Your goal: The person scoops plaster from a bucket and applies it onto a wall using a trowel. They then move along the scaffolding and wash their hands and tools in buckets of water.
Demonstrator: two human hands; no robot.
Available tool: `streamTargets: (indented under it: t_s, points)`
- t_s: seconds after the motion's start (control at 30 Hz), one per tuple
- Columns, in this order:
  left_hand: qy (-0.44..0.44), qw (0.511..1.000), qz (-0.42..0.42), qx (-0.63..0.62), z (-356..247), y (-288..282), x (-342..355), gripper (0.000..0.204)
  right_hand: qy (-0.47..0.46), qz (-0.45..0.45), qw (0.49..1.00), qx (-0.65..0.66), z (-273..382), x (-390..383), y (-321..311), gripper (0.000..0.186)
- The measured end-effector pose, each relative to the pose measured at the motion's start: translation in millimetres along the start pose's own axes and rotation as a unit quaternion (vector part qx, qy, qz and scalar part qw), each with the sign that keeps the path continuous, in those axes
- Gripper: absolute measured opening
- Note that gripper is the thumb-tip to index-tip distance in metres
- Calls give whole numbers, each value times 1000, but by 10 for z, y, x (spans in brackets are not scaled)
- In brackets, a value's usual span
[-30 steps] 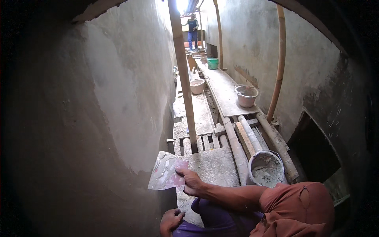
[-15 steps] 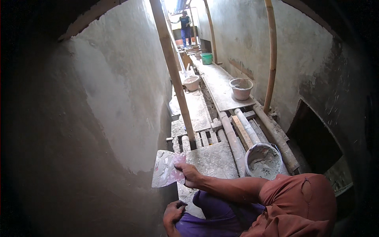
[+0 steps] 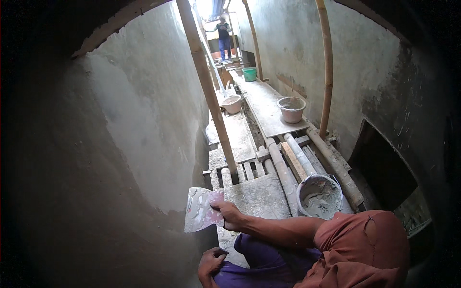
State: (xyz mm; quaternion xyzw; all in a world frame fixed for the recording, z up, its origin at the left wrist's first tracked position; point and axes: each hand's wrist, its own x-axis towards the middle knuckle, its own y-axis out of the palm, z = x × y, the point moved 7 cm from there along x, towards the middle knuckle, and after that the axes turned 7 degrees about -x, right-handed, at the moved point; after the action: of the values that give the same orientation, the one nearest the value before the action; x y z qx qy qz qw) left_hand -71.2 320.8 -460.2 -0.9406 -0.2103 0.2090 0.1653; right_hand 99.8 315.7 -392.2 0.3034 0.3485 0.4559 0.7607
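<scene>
My right hand [image 3: 227,215] pinches the right edge of a thin, flat plaster-smeared sheet [image 3: 199,211], greyish white with pink patches. That sheet is held up close to the grey left wall [image 3: 139,134], over the near board [image 3: 259,197]. Lower down, my left hand [image 3: 211,263] rests by my purple-trousered knee [image 3: 259,259]. Its fingers are curled, and whatever they hold, if anything, is hidden. To the right of my right forearm stands a bucket [image 3: 320,197] of wet grey plaster, its rim partly behind my sleeve.
Bamboo poles [image 3: 206,86] rise through the scaffold. Farther off, plaster tubs [image 3: 291,109] and a green bucket [image 3: 249,74] stand on boards. Gaps show between the bamboo supports [image 3: 283,170]. A dark opening [image 3: 382,165] is in the right wall. A person [image 3: 224,38] stands at the far end.
The sheet and my right hand sit slightly lower in the picture. The view has shifted a little; both hands keep nearly the same pose.
</scene>
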Motion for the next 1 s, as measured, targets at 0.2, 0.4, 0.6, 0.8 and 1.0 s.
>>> streamTargets:
  t_s: [0.2,0.4,0.6,0.8,1.0]
  points:
    - [12,999,-31,-21,-24,-16,44,17,-14,-13,999,-33,-7,133,-81,19]
    - [44,998,-26,-25,-34,-35,79,17,-27,-13,999,-14,-53,275,-213,18]
    - [15,1000,-17,2,176,-178,-17,19,-12,7,1000,-18,-271,322,-43,17]
    - [8,1000,-1,16,223,-133,11,24,11,-31,998,-50,-291,301,-53,18]
    - [36,999,-11,7,207,-186,42,23,-6,-29,998,-60,-260,400,-118,18]
